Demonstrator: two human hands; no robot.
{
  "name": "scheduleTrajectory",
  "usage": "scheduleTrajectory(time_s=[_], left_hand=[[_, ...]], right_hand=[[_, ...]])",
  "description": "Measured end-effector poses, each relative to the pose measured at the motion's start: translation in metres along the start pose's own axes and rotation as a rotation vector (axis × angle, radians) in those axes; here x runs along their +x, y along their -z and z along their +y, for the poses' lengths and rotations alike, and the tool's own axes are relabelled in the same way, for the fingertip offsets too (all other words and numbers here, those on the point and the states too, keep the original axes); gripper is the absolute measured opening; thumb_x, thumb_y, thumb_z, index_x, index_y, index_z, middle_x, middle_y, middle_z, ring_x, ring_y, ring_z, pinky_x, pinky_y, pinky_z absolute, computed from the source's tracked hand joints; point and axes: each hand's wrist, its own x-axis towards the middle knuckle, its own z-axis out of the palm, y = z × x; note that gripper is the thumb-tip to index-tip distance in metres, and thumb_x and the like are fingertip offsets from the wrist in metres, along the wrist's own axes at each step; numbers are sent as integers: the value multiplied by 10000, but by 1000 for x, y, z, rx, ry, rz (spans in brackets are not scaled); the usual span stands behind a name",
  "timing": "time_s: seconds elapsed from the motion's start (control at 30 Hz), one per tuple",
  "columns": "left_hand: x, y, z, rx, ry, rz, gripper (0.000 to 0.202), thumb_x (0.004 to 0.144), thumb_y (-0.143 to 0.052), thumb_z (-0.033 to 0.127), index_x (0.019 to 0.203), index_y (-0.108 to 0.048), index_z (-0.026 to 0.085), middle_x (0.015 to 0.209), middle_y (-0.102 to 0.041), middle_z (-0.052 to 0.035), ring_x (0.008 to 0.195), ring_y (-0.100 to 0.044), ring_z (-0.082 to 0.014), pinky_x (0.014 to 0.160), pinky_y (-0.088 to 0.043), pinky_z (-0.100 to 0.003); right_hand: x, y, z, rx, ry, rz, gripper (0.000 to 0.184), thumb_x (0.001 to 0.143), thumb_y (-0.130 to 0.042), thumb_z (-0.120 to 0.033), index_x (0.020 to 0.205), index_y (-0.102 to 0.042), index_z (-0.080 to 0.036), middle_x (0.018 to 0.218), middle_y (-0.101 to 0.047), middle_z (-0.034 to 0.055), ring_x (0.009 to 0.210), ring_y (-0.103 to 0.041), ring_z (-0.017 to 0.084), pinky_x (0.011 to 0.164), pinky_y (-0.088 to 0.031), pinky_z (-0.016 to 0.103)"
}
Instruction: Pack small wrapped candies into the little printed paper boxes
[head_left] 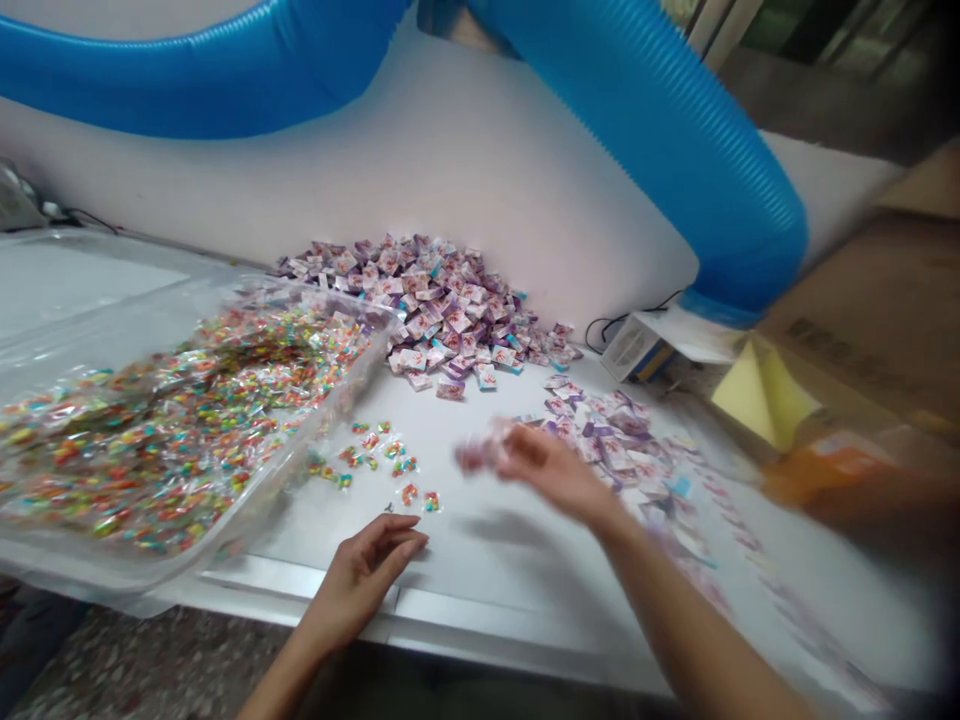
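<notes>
Multicoloured packets (172, 440) — purple-and-white sachets (442, 310)

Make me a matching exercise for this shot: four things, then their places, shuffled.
Things:
1 left hand
2 right hand
3 heap of purple-and-white sachets
4 blue ribbed hose

Places:
A arching high above the table
B lifted over the table, pinching a blurred packet
C against the wall at the table's back
D low, by the table's front edge

Pairs: 1-D; 2-B; 3-C; 4-A

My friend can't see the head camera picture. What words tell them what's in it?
A person's blurred right hand holds small packets over a white table. Their left hand sits near loose colourful packets beside a clear tray full of them. Behind, purple-and-white sachets lie in a heap under a blue ribbed hose.
</notes>
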Motion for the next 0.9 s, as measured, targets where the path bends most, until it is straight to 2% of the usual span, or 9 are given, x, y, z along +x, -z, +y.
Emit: scheduleTrajectory(time_s=[0.07, 0.1, 0.2, 0.27, 0.37, 0.53, 0.63, 0.77, 0.9], left_hand=[[0, -2, 1, 33, -2, 19, 334, 779, -634, 433, 1016, -618, 198, 931, -728, -72, 908, -667, -220, 850, -476, -319], [0, -3, 2, 46, -2, 34, 331, 775, -634, 439, 1004, -625, 200, 915, -728, -66, 893, -669, -220, 837, -478, -314], [-1, -5, 5, 78, -8, 65, 305, 771, -627, 448, 963, -647, 211, 871, -730, -48, 862, -670, -216, 806, -481, -298], [-2, -6, 7, 109, -20, 75, 282, 777, -620, 444, 940, -659, 217, 852, -730, -39, 857, -665, -213, 802, -477, -291], [-1, -12, 11, 159, -37, 93, 271, 784, -610, 451, 905, -671, 216, 831, -719, -33, 844, -650, -210, 793, -473, -289], [9, -43, 16, 122, 3, 168, 428, 751, -627, 504, 1042, -629, 189, 979, -692, -78, 919, -636, -247, 818, -492, -333], [17, -60, 17, 369, -125, 212, 455, 764, -613, 491, 1111, -604, 198, 1080, -654, -109, 994, -602, -281, 876, -474, -404], [37, -72, 21, 771, -432, 151, 446, 806, -566, 392, 1205, -558, 192, 1297, -534, -140, 1214, -446, -318, 1008, -373, -481], [65, -84, 32, 1038, -341, 182, 560, 860, -460, 455, 1274, -490, 81, 1290, -517, -221, 1177, -454, -364, 938, -405, -488]], right_hand=[[14, 19, 20, -162, -77, 253, 350, 935, -418, -246, 1261, -546, -246, 1168, -634, 73, 997, -607, 181, 835, -488, 340], [19, 22, 32, -325, -105, 294, 391, 918, -441, -213, 1304, -506, -229, 1241, -593, 99, 1060, -580, 204, 874, -470, 371], [25, 14, 63, -891, -41, 45, 400, 842, -558, -125, 1239, -556, -169, 1351, -495, 165, 1183, -493, 297, 950, -396, 470], [24, 5, 73, -1082, 50, -131, 263, 826, -583, -95, 1078, -636, -148, 1330, -511, 172, 1210, -461, 320, 976, -356, 495], [15, -2, 68, -1105, 112, -180, 125, 842, -560, -76, 896, -655, -139, 1117, -635, 151, 1123, -514, 275, 985, -345, 449], [-18, -22, 30, -965, 341, -91, 162, 889, -471, -84, 867, -615, -156, 870, -637, 86, 891, -544, 213, 850, -405, 365], [-45, -24, 20, -843, 321, 15, 219, 895, -426, -91, 800, -607, -170, 730, -610, 57, 746, -534, 192, 742, -419, 337], [-94, 36, 49, -714, 0, 379, 205, 918, -439, -247, 954, -629, -179, 868, -669, 81, 827, -593, 206, 773, -446, 336], [-165, 127, 119, -769, -623, 597, 336, 869, -421, -397, 1002, -651, -191, 975, -693, 97, 875, -632, 266, 751, -478, 370]])
